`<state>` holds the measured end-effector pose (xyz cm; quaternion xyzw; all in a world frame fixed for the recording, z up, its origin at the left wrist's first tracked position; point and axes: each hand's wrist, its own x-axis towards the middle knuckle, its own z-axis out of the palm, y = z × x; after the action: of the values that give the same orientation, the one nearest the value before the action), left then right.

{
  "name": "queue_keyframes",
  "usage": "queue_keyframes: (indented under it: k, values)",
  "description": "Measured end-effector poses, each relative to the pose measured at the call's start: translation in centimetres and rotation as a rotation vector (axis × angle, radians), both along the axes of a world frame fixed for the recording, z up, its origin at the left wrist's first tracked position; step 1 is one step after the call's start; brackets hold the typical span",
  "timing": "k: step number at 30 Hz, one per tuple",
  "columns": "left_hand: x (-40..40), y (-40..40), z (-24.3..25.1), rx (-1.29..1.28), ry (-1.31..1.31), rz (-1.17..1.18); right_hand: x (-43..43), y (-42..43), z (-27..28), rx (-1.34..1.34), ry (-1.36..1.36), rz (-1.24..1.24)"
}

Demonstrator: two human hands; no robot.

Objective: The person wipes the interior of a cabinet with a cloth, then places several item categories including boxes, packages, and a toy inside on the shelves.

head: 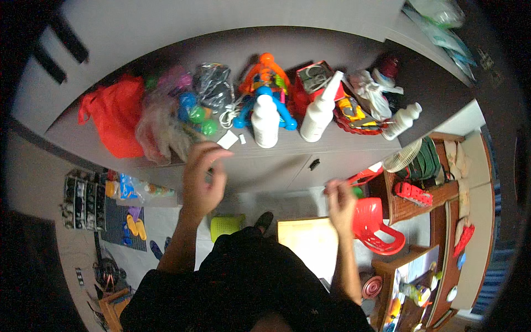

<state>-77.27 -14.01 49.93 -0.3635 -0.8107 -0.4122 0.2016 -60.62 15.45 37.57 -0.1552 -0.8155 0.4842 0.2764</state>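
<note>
My left hand [204, 180] is raised at the cabinet's front edge, fingers curved and apart, with nothing between them. My right hand [341, 203], blurred, hangs in front of the cabinet door; whether it holds anything is unclear. On the dark cabinet top [249, 151] stand a white plastic bottle [265, 124], a white bottle with a long nozzle [318, 118] and, further right, another white bottle [400, 122]. Behind the first bottle is an orange and blue plastic toy [265, 74]. A small white card [227, 140] lies just beyond my left hand.
On the cabinet top, a red fabric bag [116, 118] and clear plastic bag [159, 124] lie left. A red basket with yellow tools [354, 116] and a red box [317, 76] are right. A red plastic chair [371, 224] and green stool [226, 227] stand on the floor.
</note>
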Motion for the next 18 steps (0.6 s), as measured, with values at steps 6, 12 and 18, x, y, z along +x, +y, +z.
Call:
queue_keyframes:
  k: [6,12,18]
  values:
    - [1.5,-1.7,-4.9,-0.204,-0.238,-0.096,1.0,-9.5,-1.9,0.011,-0.293,0.382]
    - [-1.5,-1.2,-4.1,-0.049,-0.197,0.002,-0.6,-8.4,-1.0,-0.08,-0.272,0.345]
    - [-7.8,2.6,-3.1,-0.085,-0.038,0.018,-0.5,-9.0,-1.3,-0.121,-0.26,0.353]
